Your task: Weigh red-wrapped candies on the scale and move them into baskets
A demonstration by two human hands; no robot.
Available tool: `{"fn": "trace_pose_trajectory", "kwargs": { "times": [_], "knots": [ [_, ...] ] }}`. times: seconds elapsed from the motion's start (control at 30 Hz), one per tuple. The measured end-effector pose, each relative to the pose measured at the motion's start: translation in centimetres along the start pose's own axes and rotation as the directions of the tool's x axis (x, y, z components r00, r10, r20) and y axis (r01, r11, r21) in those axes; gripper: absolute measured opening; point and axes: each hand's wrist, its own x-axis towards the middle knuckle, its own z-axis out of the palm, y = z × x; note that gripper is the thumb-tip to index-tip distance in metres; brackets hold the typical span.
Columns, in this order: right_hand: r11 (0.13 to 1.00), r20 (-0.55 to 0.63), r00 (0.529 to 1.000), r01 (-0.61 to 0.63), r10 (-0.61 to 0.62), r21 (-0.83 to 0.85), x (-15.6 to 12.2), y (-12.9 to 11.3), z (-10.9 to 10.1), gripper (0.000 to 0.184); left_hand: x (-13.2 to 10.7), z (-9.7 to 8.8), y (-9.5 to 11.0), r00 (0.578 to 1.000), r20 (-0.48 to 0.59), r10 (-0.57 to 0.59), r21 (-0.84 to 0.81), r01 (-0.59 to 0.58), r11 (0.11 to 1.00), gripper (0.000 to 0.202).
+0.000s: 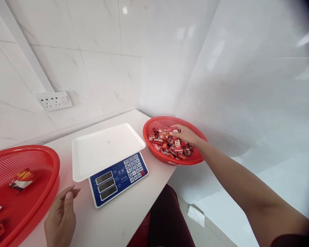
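My right hand (184,133) reaches over the rim of a red plastic basket (199,158) and rests on a heap of small wrapped snack packets (167,144), mostly red. Its fingers are stretched out over the packets; none is seen lifted. My left hand (61,216) hovers at the table's near side, between another red basket (55,164) and a scale. The fingers are loosely bent and apart from the thumb, with nothing visible in them. A few packets (24,180) lie in the left basket. Between the baskets stands a digital scale (118,180) with a bare white pan (108,151).
The white table (113,223) meets a tiled wall at the back, which carries a power socket (54,101). A glossy white panel (247,85) rises close on the right. On the floor lies a white paper-like piece (196,215). My legs are below the table edge.
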Motion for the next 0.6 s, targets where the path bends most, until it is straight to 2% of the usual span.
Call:
{"fn": "trace_pose_trajectory", "kwargs": {
  "times": [0.13, 0.3, 0.43, 0.53, 0.6],
  "knots": [
    [0.997, -0.03, 0.999, -0.036, 0.038, 0.071, 0.2, 0.1, 0.7, 0.039, 0.1, 0.0, -0.1, 1.0, -0.004, -0.004, -0.005, 0.004, 1.0, 0.041],
    [0.986, 0.057, 0.997, -0.066, 0.058, 0.15, 0.9, 0.8, -0.1, 0.059, 0.3, 0.1, -0.5, 1.0, 0.014, -0.016, -0.038, 0.016, 0.999, 0.043],
    [0.993, 0.15, 0.982, -0.115, 0.113, 0.002, 1.9, 2.6, -0.8, 0.064, 0.5, 0.1, -1.1, 1.0, 0.0, -0.013, -0.017, 0.013, 1.0, 0.044],
    [0.974, 0.152, 0.973, -0.15, 0.176, -0.168, 2.8, 4.3, -0.2, 0.074, 0.8, 0.3, -1.5, 1.0, 0.008, -0.011, -0.015, 0.011, 1.0, 0.046],
    [0.952, 0.17, 0.969, -0.126, 0.179, -0.279, 3.2, 5.1, 0.6, 0.069, 0.9, 0.4, -1.7, 0.999, 0.035, -0.021, -0.017, 0.022, 1.0, 0.048]
  ]
}}
